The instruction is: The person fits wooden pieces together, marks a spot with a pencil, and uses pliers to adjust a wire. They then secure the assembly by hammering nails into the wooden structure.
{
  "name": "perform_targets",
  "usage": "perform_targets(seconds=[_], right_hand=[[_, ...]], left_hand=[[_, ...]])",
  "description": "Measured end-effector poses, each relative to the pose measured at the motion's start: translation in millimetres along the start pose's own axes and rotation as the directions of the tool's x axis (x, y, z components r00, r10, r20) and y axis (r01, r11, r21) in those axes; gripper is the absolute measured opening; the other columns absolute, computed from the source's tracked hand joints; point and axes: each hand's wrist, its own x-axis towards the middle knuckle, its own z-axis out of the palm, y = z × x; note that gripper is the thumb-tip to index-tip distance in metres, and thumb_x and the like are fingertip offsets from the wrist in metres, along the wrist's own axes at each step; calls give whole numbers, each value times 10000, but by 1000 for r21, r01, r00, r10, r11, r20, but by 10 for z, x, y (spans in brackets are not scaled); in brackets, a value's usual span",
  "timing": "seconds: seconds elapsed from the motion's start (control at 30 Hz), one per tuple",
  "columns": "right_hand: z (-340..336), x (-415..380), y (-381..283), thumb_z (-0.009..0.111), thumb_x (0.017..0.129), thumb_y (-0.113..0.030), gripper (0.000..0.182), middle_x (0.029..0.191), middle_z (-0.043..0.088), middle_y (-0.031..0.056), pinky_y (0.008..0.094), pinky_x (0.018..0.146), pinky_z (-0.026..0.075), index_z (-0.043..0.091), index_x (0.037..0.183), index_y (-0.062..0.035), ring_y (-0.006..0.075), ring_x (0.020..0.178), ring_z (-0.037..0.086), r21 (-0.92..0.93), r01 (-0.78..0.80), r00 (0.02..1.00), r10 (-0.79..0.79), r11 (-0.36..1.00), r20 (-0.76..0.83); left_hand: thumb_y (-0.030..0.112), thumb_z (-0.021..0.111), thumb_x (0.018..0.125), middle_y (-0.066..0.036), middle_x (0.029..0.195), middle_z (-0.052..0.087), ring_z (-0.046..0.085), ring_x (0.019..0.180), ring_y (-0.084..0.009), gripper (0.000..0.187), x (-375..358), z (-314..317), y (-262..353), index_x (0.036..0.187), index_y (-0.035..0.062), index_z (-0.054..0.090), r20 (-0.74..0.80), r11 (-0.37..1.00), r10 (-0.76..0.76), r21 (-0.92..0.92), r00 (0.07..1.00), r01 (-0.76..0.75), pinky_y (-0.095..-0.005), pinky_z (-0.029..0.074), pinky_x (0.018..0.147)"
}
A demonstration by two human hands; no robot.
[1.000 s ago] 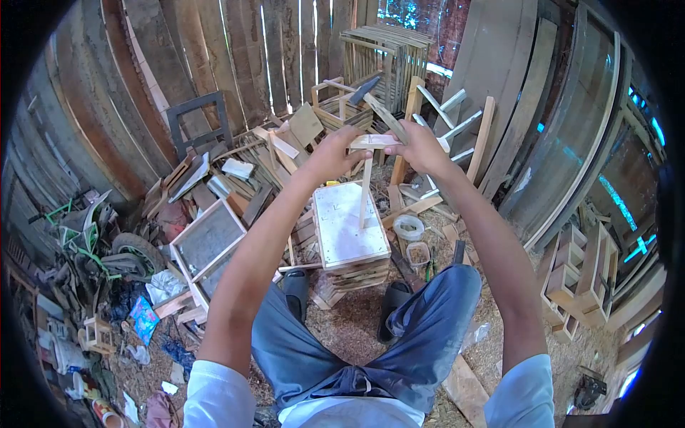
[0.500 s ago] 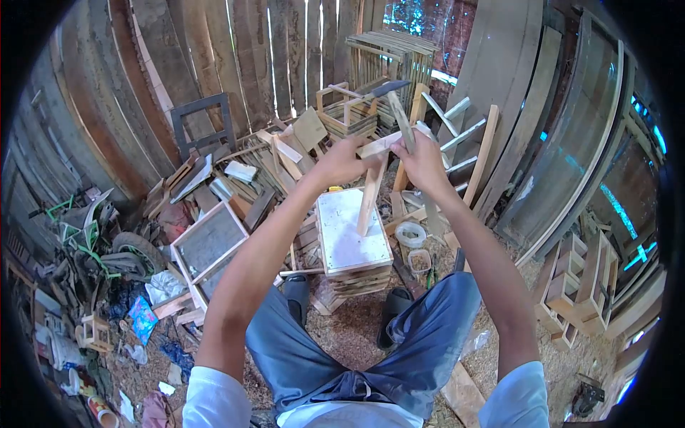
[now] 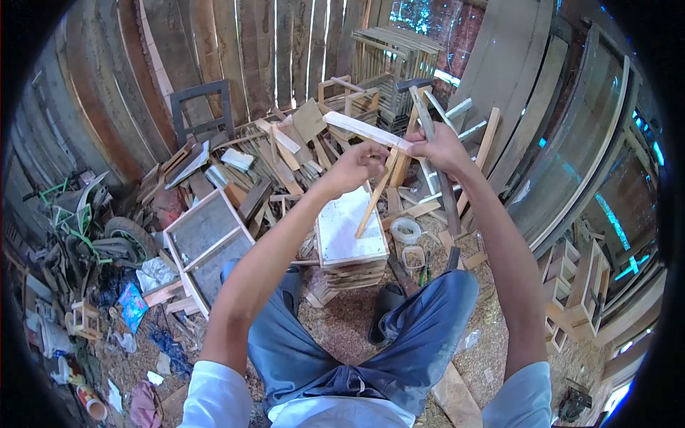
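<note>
No writing can be read anywhere. A framed mesh panel (image 3: 203, 242) lies on the floor at the left. The left hand (image 3: 354, 165) pinches closed on a thin wooden slat (image 3: 376, 196), joined T-wise to a pale crossbar (image 3: 364, 130). Below stands a white-topped wooden box (image 3: 349, 230). The right hand (image 3: 442, 146) is wrapped shut around a hammer (image 3: 428, 128) and the crossbar's end.

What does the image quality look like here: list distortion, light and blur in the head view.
Head view: strong fisheye bending, so the wall planks curve and black corners ring the picture; daylight streams through gaps between planks, blown out white; the glass panels at right show blue-green glare; the left hand, right hand and the wooden T-piece they hold are fairly sharp, the edges softer.
</note>
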Motion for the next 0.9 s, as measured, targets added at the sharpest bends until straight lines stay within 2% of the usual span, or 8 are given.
perform_targets(seconds=[0.03, 0.17, 0.2, 0.3, 0.5, 0.7, 0.8, 0.9], right_hand=[[-4, -10, -25, 733, 652, -112, 389, 929, 689, 147, 320, 764, 503, 627, 969, 87, 223, 830, 665, -35, 10, 1000, -10, 999, 1], [27, 44, 115, 682, 713, -138, 352, 915, 688, 156, 326, 786, 491, 633, 1004, 53, 258, 822, 663, -155, 118, 993, -118, 981, 8], [27, 44, 118, 665, 750, -155, 341, 913, 679, 169, 339, 793, 483, 626, 1030, 35, 271, 836, 658, -174, 165, 986, -160, 971, 39], [38, 59, 100, 656, 793, -75, 327, 1003, 654, 115, 316, 881, 458, 585, 1084, 55, 192, 933, 617, -157, 123, 989, -108, 980, 100], [135, 4, 44, 677, 817, -97, 319, 996, 654, 109, 324, 872, 457, 589, 1098, 25, 195, 943, 609, -267, 158, 987, -148, 951, 58], [158, 81, 63, 670, 818, -72, 309, 1010, 655, 119, 326, 877, 451, 587, 1100, 21, 201, 948, 612, -208, 106, 993, -93, 972, 73], [136, 119, 130, 699, 786, -149, 331, 966, 662, 181, 372, 817, 464, 601, 1062, 5, 293, 912, 634, -203, 198, 980, -187, 959, 71], [144, 47, 71, 728, 768, -197, 335, 899, 668, 184, 373, 776, 475, 619, 1013, 4, 311, 861, 645, -286, 153, 988, -153, 946, 21]], left_hand=[[39, 627, 846, -85, 1166, 574, 554, 1019, -146, 457, 17, 46, -25, 1281, 35, 485, -45, 999, -44, -6, 998, 44, -294, 442, 884], [89, 662, 832, -134, 1142, 611, 589, 904, -151, 474, 94, 180, -169, 1257, -30, 487, -200, 982, 96, -139, 975, -125, -296, 459, 824], [65, 655, 840, -139, 1171, 604, 589, 950, -164, 476, 59, 180, -89, 1269, -39, 477, -158, 999, 6, -48, 987, -13, -299, 463, 846], [13, 634, 844, -126, 1170, 605, 584, 1015, -172, 472, 134, 246, -193, 1281, -47, 465, -169, 993, 78, -72, 982, -91, -297, 466, 881], [-3, 635, 845, -141, 1171, 600, 576, 1060, -166, 460, 261, 169, -357, 1267, -70, 464, -105, 949, 137, -270, 985, -161, -291, 465, 907], [3, 647, 841, -123, 1092, 632, 601, 972, -156, 440, 284, 116, -407, 1243, -74, 485, -137, 969, 131, -191, 982, -156, -278, 479, 859], [1, 629, 857, -97, 1081, 632, 583, 976, -138, 436, 260, 124, -380, 1264, -56, 482, -133, 978, 137, -137, 982, -155, -272, 475, 853], [26, 652, 834, -106, 1057, 639, 596, 931, -147, 414, 235, 180, -360, 1220, -46, 521, -237, 987, 159, 21, 958, -159, -287, 480, 833]])
